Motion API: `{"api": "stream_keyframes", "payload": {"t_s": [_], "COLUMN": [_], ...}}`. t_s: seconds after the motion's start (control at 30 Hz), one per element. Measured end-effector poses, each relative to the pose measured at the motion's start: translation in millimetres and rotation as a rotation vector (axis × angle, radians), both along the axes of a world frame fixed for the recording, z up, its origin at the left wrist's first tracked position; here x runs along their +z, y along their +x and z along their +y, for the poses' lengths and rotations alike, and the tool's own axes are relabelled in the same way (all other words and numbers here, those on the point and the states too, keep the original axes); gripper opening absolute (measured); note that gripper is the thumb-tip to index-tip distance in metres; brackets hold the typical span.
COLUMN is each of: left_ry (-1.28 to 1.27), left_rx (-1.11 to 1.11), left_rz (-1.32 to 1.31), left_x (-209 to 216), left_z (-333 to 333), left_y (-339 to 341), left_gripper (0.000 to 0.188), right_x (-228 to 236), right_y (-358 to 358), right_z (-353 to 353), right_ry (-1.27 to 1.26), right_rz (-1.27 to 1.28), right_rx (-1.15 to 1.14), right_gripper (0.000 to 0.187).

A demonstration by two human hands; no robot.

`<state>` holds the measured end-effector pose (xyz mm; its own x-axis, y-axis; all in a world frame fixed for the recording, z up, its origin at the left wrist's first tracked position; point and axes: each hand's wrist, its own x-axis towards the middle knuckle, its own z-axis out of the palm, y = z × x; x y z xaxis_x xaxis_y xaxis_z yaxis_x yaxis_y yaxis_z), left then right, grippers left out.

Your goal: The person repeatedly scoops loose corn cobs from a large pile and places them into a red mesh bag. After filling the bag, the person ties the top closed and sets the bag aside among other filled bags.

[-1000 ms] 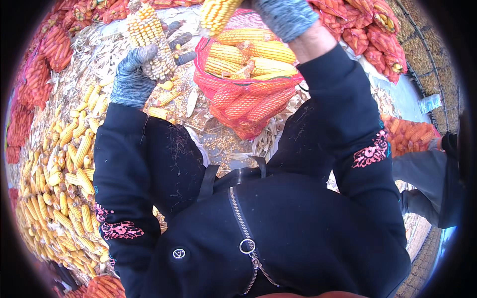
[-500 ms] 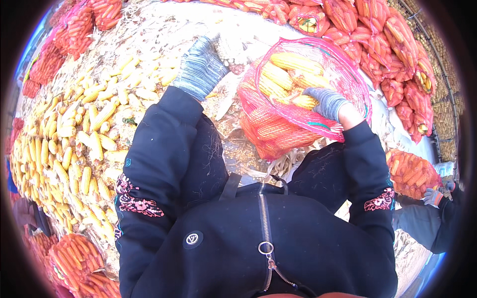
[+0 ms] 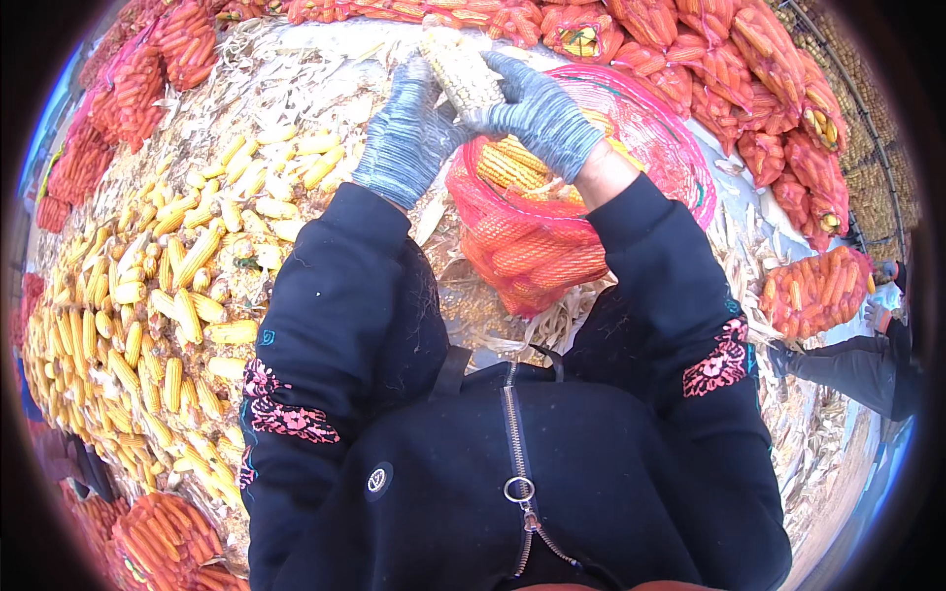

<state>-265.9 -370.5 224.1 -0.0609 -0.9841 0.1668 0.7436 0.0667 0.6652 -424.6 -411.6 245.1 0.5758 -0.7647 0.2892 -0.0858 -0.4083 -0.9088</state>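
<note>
A pale corn cob [image 3: 463, 77] is held up between my two gloved hands, in front of the mesh sack. My left hand [image 3: 409, 133], in a blue-grey knit glove, grips it from the left side. From the right, my right hand [image 3: 545, 116] closes round it with fingers and thumb. Right below and behind the right hand stands a red mesh sack [image 3: 527, 251], its mouth wide and rimmed in pink, with yellow cobs [image 3: 512, 163] showing inside. Part of the sack's mouth is hidden by my right hand and wrist.
A wide heap of loose yellow cobs [image 3: 177, 295] covers the ground at left. Filled red mesh sacks [image 3: 680, 89] line the far side and right; another sack [image 3: 818, 293] lies near a person [image 3: 872, 369] at far right. Dry husks [image 3: 296, 69] litter the ground.
My right hand has left the sack's mouth and moved up and left to meet my left hand. A pale cob is now held between both hands.
</note>
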Motion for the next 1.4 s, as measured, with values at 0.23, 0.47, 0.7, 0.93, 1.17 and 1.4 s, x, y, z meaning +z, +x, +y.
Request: {"api": "stream_keyframes", "payload": {"t_s": [0.23,0.47,0.7,0.93,1.17,1.4], "left_ry": [0.182,0.384,0.306,0.192,0.269,0.211], "left_rx": [0.256,-0.125,-0.115,0.131,-0.054,-0.051], "left_rz": [-0.692,-1.266,-1.25,-0.253,-0.443,-0.387], "left_x": [-10,-21,-39,-4,-8,-18], "left_z": [-2,-6,-17,-10,-10,-20], "left_y": [32,-5,-14,9,8,34], "left_gripper": [0.059,0.088,0.029,0.005,0.015,0.013], "right_x": [-5,-5,9,-16,-18,-20], "right_y": [-75,-119,-128,-129,-158,-233], "right_z": [-21,-15,2,-11,-7,30], "right_ry": [0.85,0.953,0.726,0.939,0.932,0.439], "right_rz": [-0.551,-0.599,-0.086,-0.17,-0.724,-1.047], "right_rx": [0.184,0.206,-0.1,-0.035,0.175,-0.318], "right_gripper": [0.055,0.058,0.031,0.039,0.06,0.048]}}
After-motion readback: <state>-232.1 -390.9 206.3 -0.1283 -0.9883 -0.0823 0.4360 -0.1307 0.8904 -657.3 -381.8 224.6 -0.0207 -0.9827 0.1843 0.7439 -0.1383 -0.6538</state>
